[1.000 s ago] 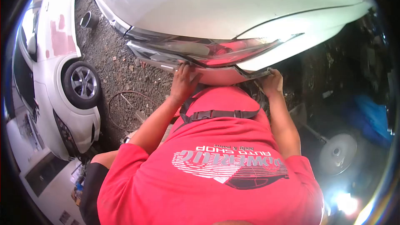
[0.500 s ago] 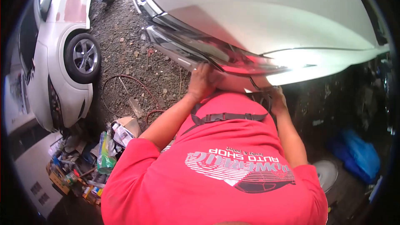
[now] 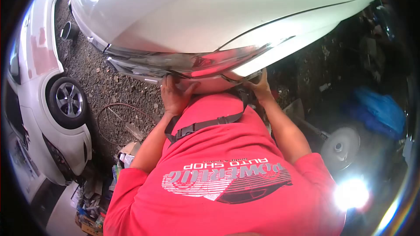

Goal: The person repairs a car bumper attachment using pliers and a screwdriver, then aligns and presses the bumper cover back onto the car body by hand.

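Observation:
A pale car's front end fills the upper middle, with its hood [image 3: 210, 13] on top and a headlight [image 3: 210, 63] reflecting my red shirt. Below that light is the front bumper [image 3: 210, 85], close against my body. My left hand [image 3: 176, 96] is on the bumper beside the grille trim, thumb spread to the right and fingers bent at its edge. Around the bumper's corner by the fender [image 3: 262, 63], my right hand [image 3: 261, 88] has its fingers curled up at the edge. Some of its fingertips are hidden.
On the left stands another white car [image 3: 37, 83] with sanded patches. A dark bucket [image 3: 70, 30] and a thin hose [image 3: 99, 120] lie on gravel. Clutter [image 3: 89, 201] fills the lower left. At right are a round disc [image 3: 341, 146] and a blue plastic sheet [image 3: 380, 111].
My view has turned, so the car and both hands appear farther left. My left thumb now shows apart from the fingers. Both hands remain at the bumper.

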A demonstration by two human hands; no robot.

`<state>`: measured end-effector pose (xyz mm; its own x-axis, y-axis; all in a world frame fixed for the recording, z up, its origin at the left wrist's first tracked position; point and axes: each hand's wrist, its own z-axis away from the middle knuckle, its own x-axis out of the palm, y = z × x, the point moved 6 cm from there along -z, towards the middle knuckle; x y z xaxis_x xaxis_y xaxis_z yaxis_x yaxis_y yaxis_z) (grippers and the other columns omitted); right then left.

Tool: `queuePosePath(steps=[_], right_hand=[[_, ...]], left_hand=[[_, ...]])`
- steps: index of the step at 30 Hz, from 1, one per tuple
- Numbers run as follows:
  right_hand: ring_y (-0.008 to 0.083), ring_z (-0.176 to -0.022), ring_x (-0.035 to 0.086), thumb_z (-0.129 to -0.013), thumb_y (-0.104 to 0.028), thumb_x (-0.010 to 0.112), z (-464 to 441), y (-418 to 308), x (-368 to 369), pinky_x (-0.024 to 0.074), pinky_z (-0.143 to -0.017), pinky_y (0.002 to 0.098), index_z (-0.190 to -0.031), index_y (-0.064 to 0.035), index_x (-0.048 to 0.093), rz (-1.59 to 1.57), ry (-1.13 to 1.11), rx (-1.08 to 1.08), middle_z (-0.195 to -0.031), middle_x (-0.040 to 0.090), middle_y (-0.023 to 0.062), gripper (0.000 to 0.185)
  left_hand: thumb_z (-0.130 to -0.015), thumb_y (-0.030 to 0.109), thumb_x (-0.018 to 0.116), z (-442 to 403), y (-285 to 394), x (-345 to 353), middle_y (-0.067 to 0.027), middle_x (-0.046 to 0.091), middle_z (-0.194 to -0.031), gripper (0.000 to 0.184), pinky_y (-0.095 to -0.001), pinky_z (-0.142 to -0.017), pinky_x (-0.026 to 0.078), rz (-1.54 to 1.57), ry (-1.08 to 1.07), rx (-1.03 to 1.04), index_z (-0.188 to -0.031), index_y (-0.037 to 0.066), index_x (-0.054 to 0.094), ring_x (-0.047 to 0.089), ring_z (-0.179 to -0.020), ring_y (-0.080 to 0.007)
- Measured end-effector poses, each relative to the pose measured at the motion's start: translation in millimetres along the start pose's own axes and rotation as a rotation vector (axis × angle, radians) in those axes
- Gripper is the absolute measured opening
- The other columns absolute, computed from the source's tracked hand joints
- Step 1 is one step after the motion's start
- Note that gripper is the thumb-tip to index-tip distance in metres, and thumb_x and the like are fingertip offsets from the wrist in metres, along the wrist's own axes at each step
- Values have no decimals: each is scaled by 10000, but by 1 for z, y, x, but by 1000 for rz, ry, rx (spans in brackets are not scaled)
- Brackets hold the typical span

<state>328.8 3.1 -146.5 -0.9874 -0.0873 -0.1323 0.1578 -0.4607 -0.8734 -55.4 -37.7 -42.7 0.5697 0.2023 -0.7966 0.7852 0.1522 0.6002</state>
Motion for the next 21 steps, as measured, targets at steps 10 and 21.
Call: queuePosePath(steps=[10, 21], right_hand=[[302, -1315, 558, -725, -291, 987, 10, 24, 4, 532, -1027, 424, -1533, -33, 366, -20, 154, -100, -1447, 516, 180, 1052], [262, -1281, 609, -670, -333, 1032, 14, 0, 1, 498, -1105, 408, -1560, -6, 370, 217, 239, 86, -1396, 613, 195, 1156]], left_hand=[[-862, 569, 827, -1, 7, 14, -204, 785, -908, 518, -520, -750, 573, 7, -371, -227, -978, 68, 769, 758, -880, -430], [-963, 294, 811, -2, 3, 26, -121, 792, -882, 334, -326, -628, 532, 373, -407, -384, -1105, -8, 788, 673, -691, -114]])
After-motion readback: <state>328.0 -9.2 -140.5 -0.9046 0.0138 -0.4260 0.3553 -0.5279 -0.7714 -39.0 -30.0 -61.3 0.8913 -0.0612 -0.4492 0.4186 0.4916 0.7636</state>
